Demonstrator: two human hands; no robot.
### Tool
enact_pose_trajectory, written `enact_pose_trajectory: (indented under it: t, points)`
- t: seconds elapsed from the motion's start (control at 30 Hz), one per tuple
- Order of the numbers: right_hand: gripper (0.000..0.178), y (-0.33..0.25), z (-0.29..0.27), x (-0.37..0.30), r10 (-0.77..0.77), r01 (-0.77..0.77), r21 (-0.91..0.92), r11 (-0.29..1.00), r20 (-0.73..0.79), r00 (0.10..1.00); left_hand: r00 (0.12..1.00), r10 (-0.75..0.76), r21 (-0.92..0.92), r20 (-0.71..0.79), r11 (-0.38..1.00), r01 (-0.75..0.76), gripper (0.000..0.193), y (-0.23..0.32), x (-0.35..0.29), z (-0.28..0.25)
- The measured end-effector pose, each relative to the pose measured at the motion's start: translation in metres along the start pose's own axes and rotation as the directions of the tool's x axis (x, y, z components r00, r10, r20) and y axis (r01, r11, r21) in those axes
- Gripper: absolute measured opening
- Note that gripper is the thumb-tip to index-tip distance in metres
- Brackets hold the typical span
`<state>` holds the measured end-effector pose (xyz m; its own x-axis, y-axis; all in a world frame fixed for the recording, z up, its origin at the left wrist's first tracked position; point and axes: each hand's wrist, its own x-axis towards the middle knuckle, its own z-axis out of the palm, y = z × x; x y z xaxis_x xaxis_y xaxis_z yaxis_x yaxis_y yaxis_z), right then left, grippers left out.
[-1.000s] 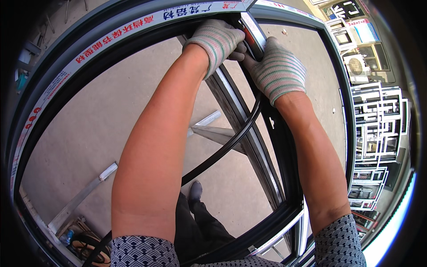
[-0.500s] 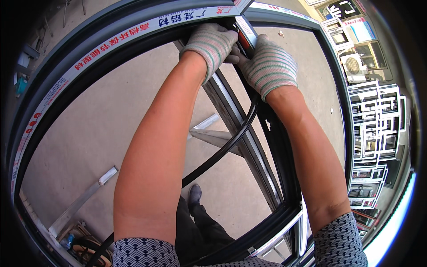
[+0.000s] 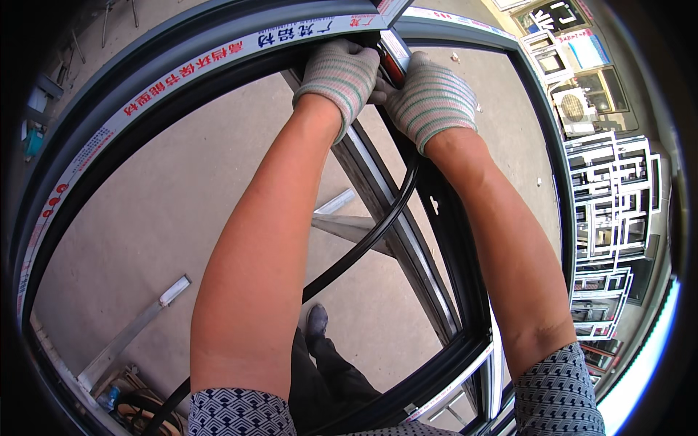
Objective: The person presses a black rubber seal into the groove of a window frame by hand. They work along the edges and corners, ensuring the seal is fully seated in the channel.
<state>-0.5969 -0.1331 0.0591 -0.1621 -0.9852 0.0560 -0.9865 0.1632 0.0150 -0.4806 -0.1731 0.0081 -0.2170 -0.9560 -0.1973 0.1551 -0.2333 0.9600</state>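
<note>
A dark window frame [image 3: 156,62], with a white printed film along its face, curves round both my arms. My left hand [image 3: 340,76], in a striped knit glove, is closed at the far inner corner beside the dividing bar [image 3: 458,232]. Its fingertips are hidden. My right hand [image 3: 430,98], gloved alike, curls against the bar's far end, its fingers meeting those of the left. From under the right palm a black rubber sealing strip [image 3: 363,243] hangs in a loop toward the lower left. A reddish-orange piece [image 3: 392,67] shows between the hands at the corner.
Below the frame run metal support bars [image 3: 389,211] and a pale floor [image 3: 145,218]. A loose metal bar [image 3: 134,330] is at lower left, near a coil [image 3: 149,414]. Several white frames [image 3: 611,196] stand at the right. My shoe [image 3: 317,321] shows through the opening.
Both hands have shifted slightly left, the right one a little more, staying at the same corner. The rubber strip's loop has barely moved.
</note>
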Motion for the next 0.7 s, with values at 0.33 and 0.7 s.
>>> enact_pose_trajectory:
  t: [0.33,0.7]
  points:
    - [0.052,-0.013,-0.005,0.014,-0.001,0.002,-0.052,0.999,0.032,0.999,0.937,0.242,0.0,-0.254,0.968,-0.25,0.025,-0.027,0.015,0.004]
    - [0.059,-0.019,-0.003,0.025,0.03,-0.029,-0.067,0.997,0.005,1.0,0.918,0.211,-0.326,-0.336,0.888,-0.323,0.022,-0.01,-0.022,0.006]
